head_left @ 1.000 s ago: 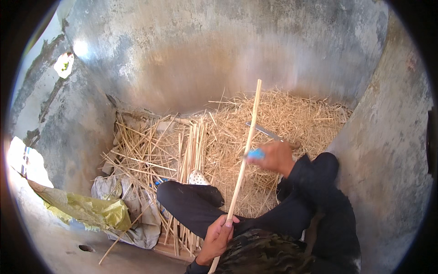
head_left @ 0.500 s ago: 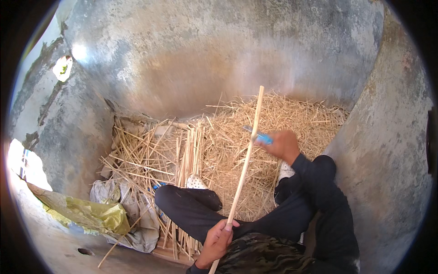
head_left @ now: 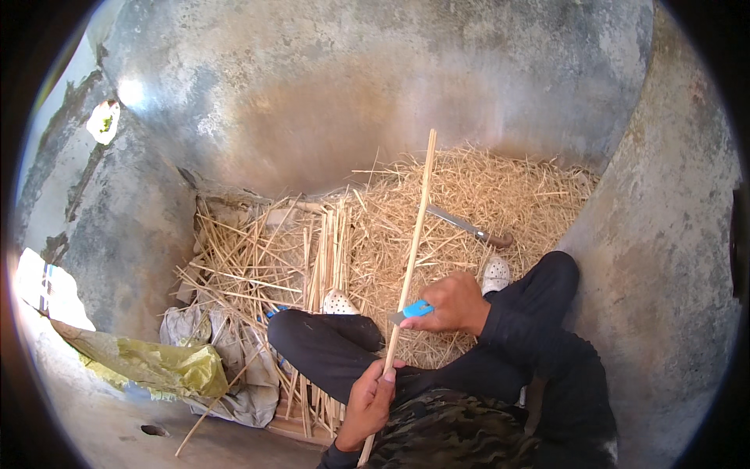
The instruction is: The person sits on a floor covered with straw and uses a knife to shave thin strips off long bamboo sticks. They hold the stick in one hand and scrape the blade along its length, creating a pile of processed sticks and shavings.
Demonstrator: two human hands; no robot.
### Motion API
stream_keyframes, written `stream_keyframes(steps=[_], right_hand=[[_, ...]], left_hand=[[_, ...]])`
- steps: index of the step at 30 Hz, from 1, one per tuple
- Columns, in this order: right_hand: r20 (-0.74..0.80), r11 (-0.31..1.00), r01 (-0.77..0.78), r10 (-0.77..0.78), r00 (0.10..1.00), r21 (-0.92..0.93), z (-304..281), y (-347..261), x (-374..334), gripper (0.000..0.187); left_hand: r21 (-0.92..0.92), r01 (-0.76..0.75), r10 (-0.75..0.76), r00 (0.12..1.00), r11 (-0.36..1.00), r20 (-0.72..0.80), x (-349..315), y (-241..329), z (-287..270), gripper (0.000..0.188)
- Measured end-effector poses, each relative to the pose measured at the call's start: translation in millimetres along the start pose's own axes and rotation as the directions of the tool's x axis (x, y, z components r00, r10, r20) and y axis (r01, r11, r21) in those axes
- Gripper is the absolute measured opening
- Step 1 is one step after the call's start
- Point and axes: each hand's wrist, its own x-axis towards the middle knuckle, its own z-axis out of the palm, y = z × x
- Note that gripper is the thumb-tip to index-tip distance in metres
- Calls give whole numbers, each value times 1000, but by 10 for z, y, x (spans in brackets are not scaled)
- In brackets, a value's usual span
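Observation:
My left hand is closed around the lower part of a long pale wooden stick. The stick slants up and away from my lap toward the far wall. In my right hand is a blue-handled utility knife, gripped by its handle. Its blade lies across the stick, a little above my left hand. Beyond my right hand, a knife with a brown handle rests on the heap of shavings, its blade pointing toward the stick.
Left of the shavings lie a row of sticks and loose, crossed sticks. A yellowish sack and grey cloth are at the lower left. Concrete walls close in around me. My white clogs stand among the shavings.
My right hand has moved down along the stick toward my left hand with the utility knife. The brown-handled knife now shows where my right hand was. The stick has shifted slightly left.

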Motion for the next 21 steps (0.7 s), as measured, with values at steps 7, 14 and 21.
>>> stream_keyframes(steps=[7,14,21], right_hand=[[-147,984,43,-69,987,-173,-14,280,270,67],[-148,973,-144,117,982,-182,28,537,299,66],[-150,941,-306,285,947,-145,14,935,293,67]], left_hand=[[134,-81,85,996,988,-27,69,77,-50,29],[-67,-26,26,1000,997,-8,1,10,-48,29],[18,12,-13,999,1000,47,-13,33,-31,31]])
